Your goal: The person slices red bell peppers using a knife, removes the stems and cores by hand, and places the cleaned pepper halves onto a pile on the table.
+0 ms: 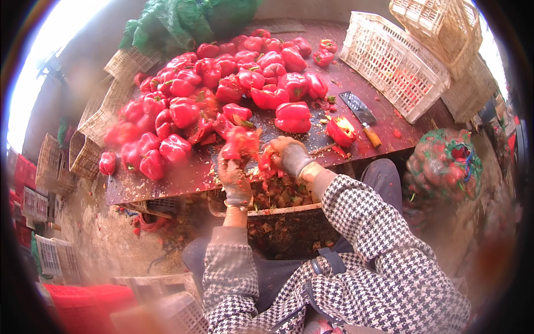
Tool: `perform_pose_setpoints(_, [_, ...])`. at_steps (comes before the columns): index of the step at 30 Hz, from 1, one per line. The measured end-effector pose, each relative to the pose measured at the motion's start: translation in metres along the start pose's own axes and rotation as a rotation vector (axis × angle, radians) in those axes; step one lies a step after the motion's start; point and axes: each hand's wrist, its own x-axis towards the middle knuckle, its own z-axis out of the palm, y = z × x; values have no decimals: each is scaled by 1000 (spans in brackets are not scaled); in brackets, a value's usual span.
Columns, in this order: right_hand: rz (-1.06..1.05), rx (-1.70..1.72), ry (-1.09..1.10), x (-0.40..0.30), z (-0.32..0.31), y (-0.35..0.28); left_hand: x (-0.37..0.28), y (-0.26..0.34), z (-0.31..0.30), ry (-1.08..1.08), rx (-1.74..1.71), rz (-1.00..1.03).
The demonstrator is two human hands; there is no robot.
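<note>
My left hand (235, 177), in a worn fingerless glove, holds a torn red bell pepper (242, 144) upright at the table's near edge. Close to its right, my right hand (290, 155), also gloved, grips ragged red pepper pieces (267, 164) that hang over a container of scraps (283, 194). The pieces are blurred. A large pile of red bell peppers (183, 112) covers the left and middle of the dark red table (158, 188). One whole pepper (293, 117) lies just beyond my hands. A cut-open pepper (341, 131) sits to the right, beside a cleaver (358, 108) with a wooden handle.
A white plastic crate (392, 62) with red pieces inside stands at the table's right, near stacked crates (442, 29). Green netting (175, 25) lies at the back left. A mesh sack of peppers (444, 165) is beside my knee. More crates (52, 167) stand at the left.
</note>
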Motion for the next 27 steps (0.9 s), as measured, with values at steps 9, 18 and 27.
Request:
perform_pose_setpoints(9, [33, 105, 381, -10, -28, 3, 15, 17, -23, -80, -179, -268])
perform_pose_setpoints(18, [-78, 735, -181, -14, -66, -29, -17, 28, 7, -348, 192, -392])
perform_pose_setpoints(27, [-688, -140, 644, -31, -67, -97, -7, -1, -18, -78, -397, -318])
